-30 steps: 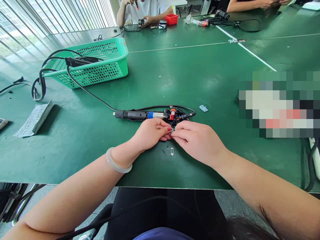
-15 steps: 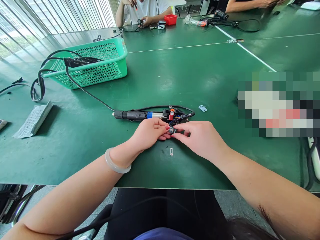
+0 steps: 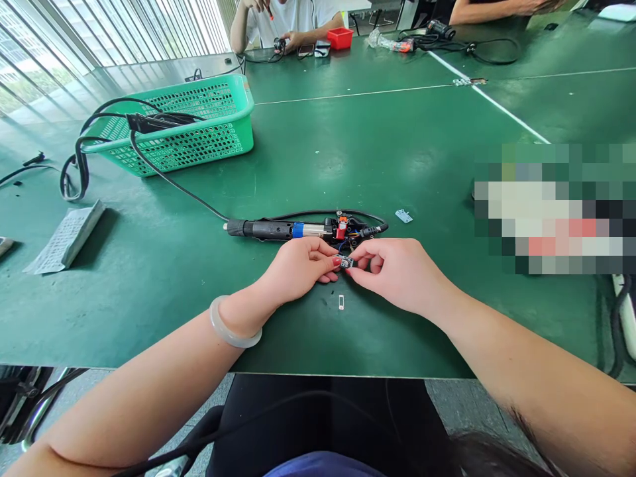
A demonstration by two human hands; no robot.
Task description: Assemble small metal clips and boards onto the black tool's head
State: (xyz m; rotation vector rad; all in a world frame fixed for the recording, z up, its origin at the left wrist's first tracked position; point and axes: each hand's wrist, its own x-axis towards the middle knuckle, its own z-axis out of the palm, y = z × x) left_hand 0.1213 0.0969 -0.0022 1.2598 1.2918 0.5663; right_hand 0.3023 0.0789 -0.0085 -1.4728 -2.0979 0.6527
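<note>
Between the fingertips of both hands is a small dark circuit board (image 3: 345,262) with pale markings. My left hand (image 3: 303,265) pinches its left end with thumb and fingers, and my right hand (image 3: 392,268) grips its right end. Just beyond the fingers lies an opened electric screwdriver (image 3: 271,229), its black handle to the left and its motor, red part and loose wires exposed to the right. Fingers partly hide those wires. Nearer me, a small white rectangular frame piece (image 3: 341,302) lies on the green table (image 3: 298,338).
A green plastic basket (image 3: 199,142) holding black cables stands at the back left. A paper-covered block (image 3: 72,235) lies at left, a small pale card (image 3: 403,216) right of the screwdriver. Another person (image 3: 293,20) works across the table near a red box (image 3: 340,38).
The board has tilted between my fingers and shifted slightly to the right. My right-hand fingers have curled more closely around its end. The screwdriver stays in place.
</note>
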